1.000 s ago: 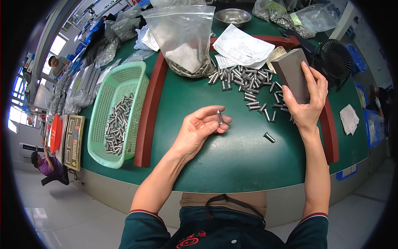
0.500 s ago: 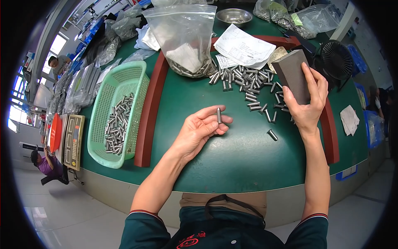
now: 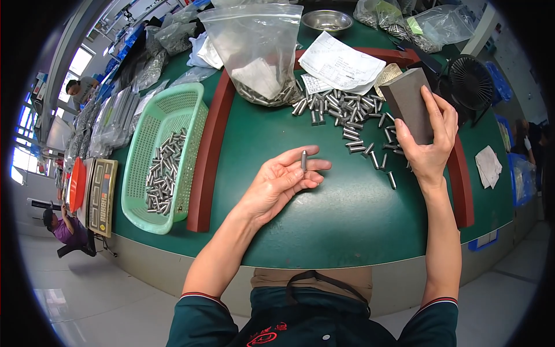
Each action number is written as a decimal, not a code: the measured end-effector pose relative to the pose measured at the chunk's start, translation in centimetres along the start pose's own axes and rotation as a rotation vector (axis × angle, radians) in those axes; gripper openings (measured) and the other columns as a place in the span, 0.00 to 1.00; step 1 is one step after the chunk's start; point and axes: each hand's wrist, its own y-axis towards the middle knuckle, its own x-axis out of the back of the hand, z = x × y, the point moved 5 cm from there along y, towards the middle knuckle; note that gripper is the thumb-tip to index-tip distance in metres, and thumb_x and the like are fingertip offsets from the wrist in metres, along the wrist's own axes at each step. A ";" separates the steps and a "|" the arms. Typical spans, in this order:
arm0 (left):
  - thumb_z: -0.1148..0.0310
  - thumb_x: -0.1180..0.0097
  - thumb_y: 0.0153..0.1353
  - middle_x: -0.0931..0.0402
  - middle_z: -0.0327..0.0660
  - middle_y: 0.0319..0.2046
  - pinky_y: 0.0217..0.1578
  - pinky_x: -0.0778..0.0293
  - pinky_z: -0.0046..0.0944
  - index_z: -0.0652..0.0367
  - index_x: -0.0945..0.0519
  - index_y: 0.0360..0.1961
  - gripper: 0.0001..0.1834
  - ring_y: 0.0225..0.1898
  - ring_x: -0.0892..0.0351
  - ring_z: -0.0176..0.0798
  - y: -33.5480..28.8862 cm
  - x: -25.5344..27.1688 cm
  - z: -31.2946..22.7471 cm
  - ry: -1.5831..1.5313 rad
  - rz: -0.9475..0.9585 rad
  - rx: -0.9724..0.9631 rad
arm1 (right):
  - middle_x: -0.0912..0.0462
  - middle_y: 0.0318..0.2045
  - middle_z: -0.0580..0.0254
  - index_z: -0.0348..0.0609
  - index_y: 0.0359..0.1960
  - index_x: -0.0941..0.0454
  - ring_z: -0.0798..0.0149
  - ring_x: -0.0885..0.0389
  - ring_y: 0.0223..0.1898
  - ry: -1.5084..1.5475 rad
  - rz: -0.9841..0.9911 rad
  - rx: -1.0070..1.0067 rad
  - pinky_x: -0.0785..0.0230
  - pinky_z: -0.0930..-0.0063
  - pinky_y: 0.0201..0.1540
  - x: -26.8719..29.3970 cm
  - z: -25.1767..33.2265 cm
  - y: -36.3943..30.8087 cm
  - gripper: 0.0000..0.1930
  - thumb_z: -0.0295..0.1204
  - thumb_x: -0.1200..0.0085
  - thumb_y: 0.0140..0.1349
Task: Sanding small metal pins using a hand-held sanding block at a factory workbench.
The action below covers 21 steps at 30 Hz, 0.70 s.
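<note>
Between the thumb and fingers of my left hand [image 3: 280, 184] stands a small metal pin [image 3: 304, 161] with a pointed top, held upright above the table. My right hand [image 3: 430, 141] grips a brown-grey rectangular block [image 3: 409, 104], thumb on its near left edge and fingers along its right side. Left of the block, a heap of similar metal pins [image 3: 347, 110] spreads over the green table [image 3: 324, 231]. One loose pin [image 3: 392, 180] lies nearest to me, between my two hands. More pins [image 3: 165, 173] fill the near part of a green plastic basket [image 3: 196, 136] at the left.
Dark red wooden bars [image 3: 209, 156] frame the work area. Behind it stand a clear bag of metal parts [image 3: 260, 58], papers [image 3: 341, 63] and a steel bowl [image 3: 326, 22]. A black fan [image 3: 469, 82] and white cloth [image 3: 488, 166] are right; a scale [image 3: 103, 196] sits far left.
The loose pin near my right hand has rolled and turned, now lying further right and closer to the others. My left fingers have shifted slightly around the held pin; the block stays put.
</note>
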 end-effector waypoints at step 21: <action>0.73 0.44 0.65 0.27 0.58 0.58 0.56 0.26 0.39 0.65 0.44 0.70 0.34 0.55 0.22 0.44 -0.2 -1.0 -0.5 0.232 0.058 -0.140 | 0.25 0.47 0.55 0.46 0.55 0.21 0.56 0.26 0.46 -0.002 0.014 -0.009 0.36 0.60 0.50 -0.1 -0.1 -0.1 0.34 0.35 0.30 0.39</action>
